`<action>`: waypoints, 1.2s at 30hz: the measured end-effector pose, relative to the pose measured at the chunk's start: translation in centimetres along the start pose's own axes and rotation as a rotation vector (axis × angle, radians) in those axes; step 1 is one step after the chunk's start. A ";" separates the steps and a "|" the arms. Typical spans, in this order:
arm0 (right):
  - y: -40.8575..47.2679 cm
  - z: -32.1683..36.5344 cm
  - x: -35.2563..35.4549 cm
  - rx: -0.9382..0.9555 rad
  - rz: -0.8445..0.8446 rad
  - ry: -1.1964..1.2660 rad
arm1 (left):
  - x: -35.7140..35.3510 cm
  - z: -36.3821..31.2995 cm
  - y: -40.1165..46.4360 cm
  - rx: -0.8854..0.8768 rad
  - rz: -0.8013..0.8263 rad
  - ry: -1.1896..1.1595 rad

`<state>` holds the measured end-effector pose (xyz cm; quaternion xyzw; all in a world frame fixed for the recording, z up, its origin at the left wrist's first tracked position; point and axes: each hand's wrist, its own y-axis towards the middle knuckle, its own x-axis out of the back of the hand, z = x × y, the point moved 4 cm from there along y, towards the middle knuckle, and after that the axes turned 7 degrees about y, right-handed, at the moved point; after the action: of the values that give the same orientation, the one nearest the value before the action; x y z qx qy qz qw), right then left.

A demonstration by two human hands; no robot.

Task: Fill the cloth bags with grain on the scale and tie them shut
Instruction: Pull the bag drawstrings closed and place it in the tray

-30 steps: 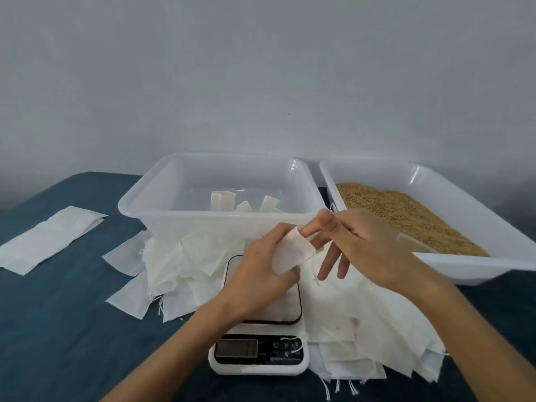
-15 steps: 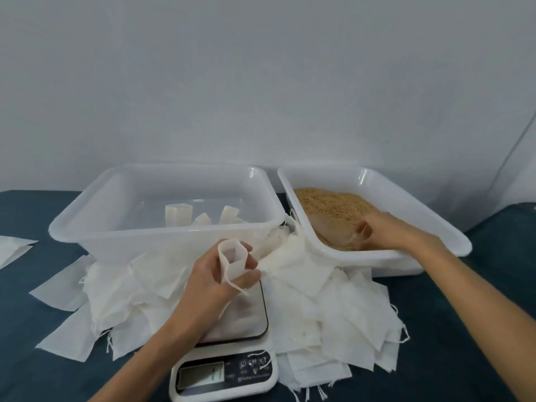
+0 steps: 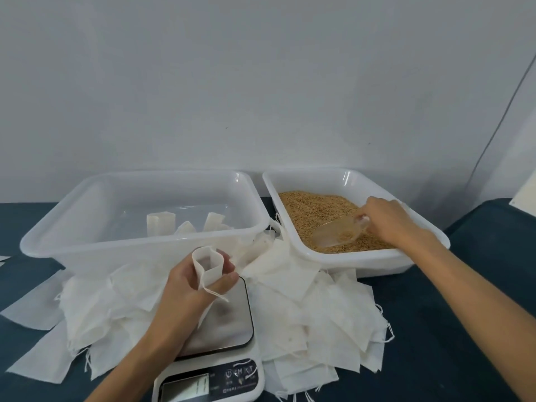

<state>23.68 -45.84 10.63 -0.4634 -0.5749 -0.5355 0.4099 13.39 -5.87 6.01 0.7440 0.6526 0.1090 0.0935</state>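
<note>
My left hand (image 3: 188, 282) holds a small white cloth bag (image 3: 207, 264) with its mouth spread open, just above the steel plate of the kitchen scale (image 3: 229, 329). My right hand (image 3: 388, 221) grips the handle of a clear plastic scoop (image 3: 338, 232) that lies in the brown grain (image 3: 307, 207). Some grain sits in the scoop. The grain fills a white tub (image 3: 371, 261) at the right. Loose flat cloth bags (image 3: 319, 311) are heaped around the scale on both sides.
A clear plastic tub (image 3: 87, 248) stands at the left behind the scale, with several filled white bags (image 3: 161, 223) inside it. A dark blue cloth (image 3: 478, 300) covers the table. A grey wall rises close behind both tubs.
My right hand left the bag, reached into the grain tub and took the scoop, which now carries grain. The left hand keeps the bag open. The view has shifted right.
</note>
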 end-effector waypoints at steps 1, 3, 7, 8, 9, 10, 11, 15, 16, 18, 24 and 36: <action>-0.1 0.7 -0.3 0.055 0.028 0.064 | 0.0 0.0 0.0 -0.004 -0.003 0.001; -0.3 1.9 -0.8 0.133 0.095 0.202 | 0.0 -0.1 0.0 -0.008 -0.004 -0.003; -0.1 2.0 -1.2 0.129 0.175 0.387 | 0.0 -0.1 -0.1 -0.007 -0.010 -0.008; -0.2 1.7 -1.3 0.111 0.197 0.451 | 0.0 -0.2 -0.1 -0.001 -0.007 -0.006; -0.3 1.3 -1.4 0.094 0.218 0.529 | 0.0 -0.1 -0.1 0.003 -0.003 0.002; -0.4 1.0 -1.5 0.080 0.241 0.606 | 0.0 0.0 -0.1 0.010 -0.001 0.006; -0.6 0.7 -1.5 0.074 0.258 0.664 | 0.0 0.1 -0.1 0.011 -0.001 0.008; -0.6 -0.3 -1.2 0.056 0.252 0.728 | 0.0 0.2 -0.1 0.005 -0.008 0.006; -0.6 -0.6 -1.2 0.047 0.240 0.725 | 0.1 0.2 -0.1 0.007 -0.017 -0.001; -0.7 -1.0 -1.2 0.027 0.227 0.719 | 0.0 0.1 -0.1 0.008 -0.017 -0.007; -1.3 -2.6 -1.0 -0.024 0.165 0.587 | -0.2 0.0 -0.2 0.011 0.001 0.035; -1.4 -0.2 -0.9 0.057 0.245 0.673 | 0.1 0.1 -0.2 -0.008 -0.007 0.033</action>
<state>22.54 -46.14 9.46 -0.3151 -0.3626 -0.5886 0.6502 13.28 -5.79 5.84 0.7393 0.6563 0.1234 0.0861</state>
